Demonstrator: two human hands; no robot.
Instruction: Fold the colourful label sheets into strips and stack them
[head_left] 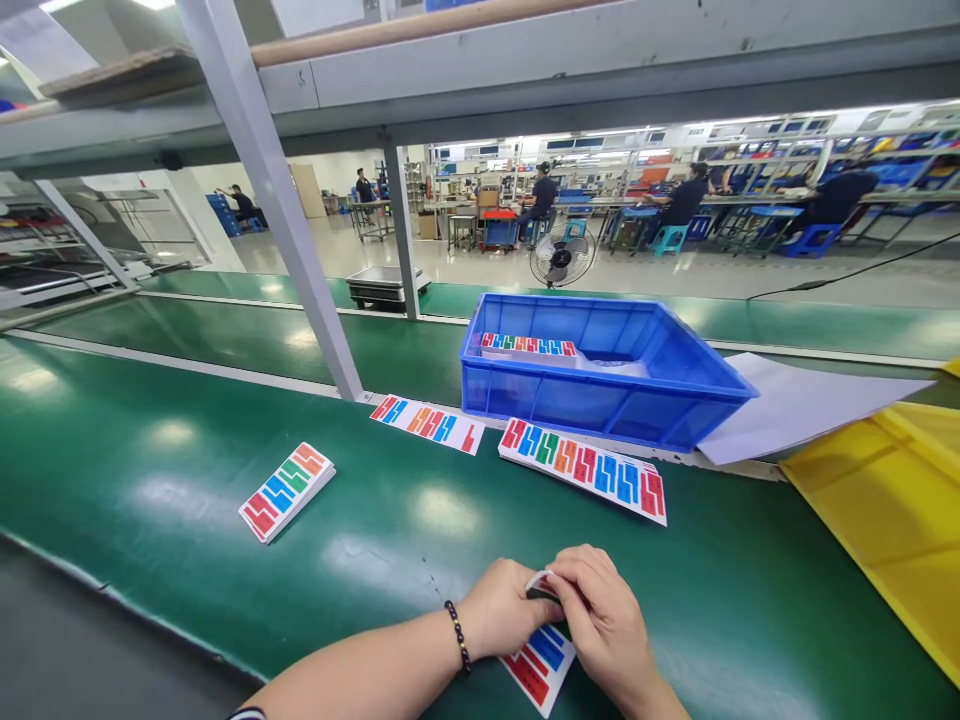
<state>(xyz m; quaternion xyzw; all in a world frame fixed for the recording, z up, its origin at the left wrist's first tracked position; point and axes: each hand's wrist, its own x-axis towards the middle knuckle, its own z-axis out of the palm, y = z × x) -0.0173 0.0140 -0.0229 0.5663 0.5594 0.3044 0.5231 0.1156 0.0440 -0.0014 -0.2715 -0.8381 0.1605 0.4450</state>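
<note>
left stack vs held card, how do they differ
The left stack lies on the green surface; the held card is in the left hand and right hand. The left stack's top shows fully; the held card is partly covered. Both are white with red and blue print.

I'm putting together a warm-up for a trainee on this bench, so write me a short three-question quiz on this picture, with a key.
1. True or false: the beaded bracelet is on the person's right wrist.

2. What colour is the bin that has printed strips inside it?
A) Yellow
B) Blue
C) Green

3. The left hand and the right hand hold a printed card between them. Which two print colours show on its lower end?

Key
1. False; it is on the left.
2. B
3. Red and blue.
</note>
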